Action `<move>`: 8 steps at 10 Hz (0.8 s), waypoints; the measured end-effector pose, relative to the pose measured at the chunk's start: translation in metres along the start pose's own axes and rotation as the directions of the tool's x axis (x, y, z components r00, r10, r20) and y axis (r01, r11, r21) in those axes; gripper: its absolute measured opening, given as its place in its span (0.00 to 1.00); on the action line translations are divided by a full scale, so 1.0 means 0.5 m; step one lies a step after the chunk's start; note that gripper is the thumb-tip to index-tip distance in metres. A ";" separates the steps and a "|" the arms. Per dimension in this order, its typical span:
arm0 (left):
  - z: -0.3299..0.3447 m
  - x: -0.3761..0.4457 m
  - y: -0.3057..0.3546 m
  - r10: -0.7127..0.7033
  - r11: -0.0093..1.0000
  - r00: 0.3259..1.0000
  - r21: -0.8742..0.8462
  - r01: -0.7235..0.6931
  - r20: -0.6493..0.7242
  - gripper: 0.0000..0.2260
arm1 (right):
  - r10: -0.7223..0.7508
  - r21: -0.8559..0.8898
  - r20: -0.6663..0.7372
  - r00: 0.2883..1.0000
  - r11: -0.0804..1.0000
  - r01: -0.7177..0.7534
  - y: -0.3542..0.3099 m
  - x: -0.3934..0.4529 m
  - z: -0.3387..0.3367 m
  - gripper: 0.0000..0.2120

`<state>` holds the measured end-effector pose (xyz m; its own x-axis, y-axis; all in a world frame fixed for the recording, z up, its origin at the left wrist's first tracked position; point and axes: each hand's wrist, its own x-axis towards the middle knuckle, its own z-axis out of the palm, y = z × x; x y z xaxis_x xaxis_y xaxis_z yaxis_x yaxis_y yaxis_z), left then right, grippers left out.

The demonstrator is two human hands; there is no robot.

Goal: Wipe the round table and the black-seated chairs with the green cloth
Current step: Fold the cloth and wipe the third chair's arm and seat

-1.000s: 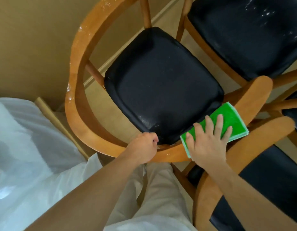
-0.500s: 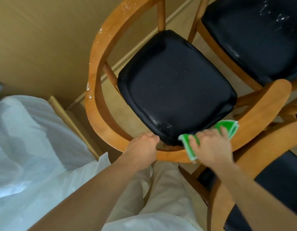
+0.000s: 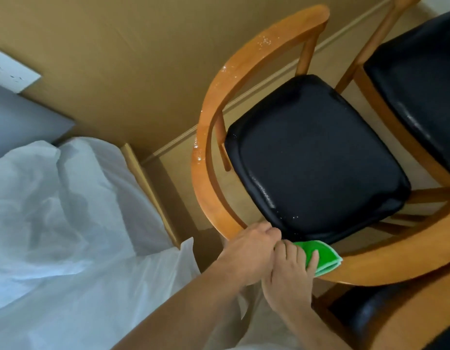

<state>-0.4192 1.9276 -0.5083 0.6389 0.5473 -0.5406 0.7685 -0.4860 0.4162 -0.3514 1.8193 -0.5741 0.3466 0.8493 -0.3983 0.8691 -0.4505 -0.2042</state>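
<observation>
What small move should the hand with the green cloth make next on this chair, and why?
Probably slide the green cloth leftward along the curved wooden rail, once the left hand gripping it gives way. The right hand presses the cloth beside that hand, and white droplets show on the rail's upper curve.

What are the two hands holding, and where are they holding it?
The right hand presses the green cloth on the chair's wooden rail, covering the cloth's left end. The left hand grips that rail beside it.
</observation>
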 end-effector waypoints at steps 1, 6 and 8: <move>-0.019 -0.035 -0.033 0.077 0.986 0.989 0.155 -0.056 -0.129 0.11 | -0.044 0.071 0.056 0.997 0.997 0.040 -0.090 0.034 -0.027 0.23; -0.096 -0.036 -0.128 -0.556 0.685 0.804 -0.665 0.298 -0.211 0.19 | -0.379 0.464 0.185 0.907 0.847 0.260 -0.247 0.188 -0.133 0.23; -0.108 -0.011 -0.112 -0.554 0.662 0.809 -0.693 0.285 -0.196 0.28 | -0.049 0.744 0.510 0.859 0.526 -0.411 -0.202 0.224 -0.156 0.16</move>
<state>-0.4636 1.9887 -0.4891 0.0978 0.8459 -0.5243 0.7155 0.3063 0.6278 -0.3727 1.9814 -0.5286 0.0750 0.6113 -0.7879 0.0520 -0.7914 -0.6091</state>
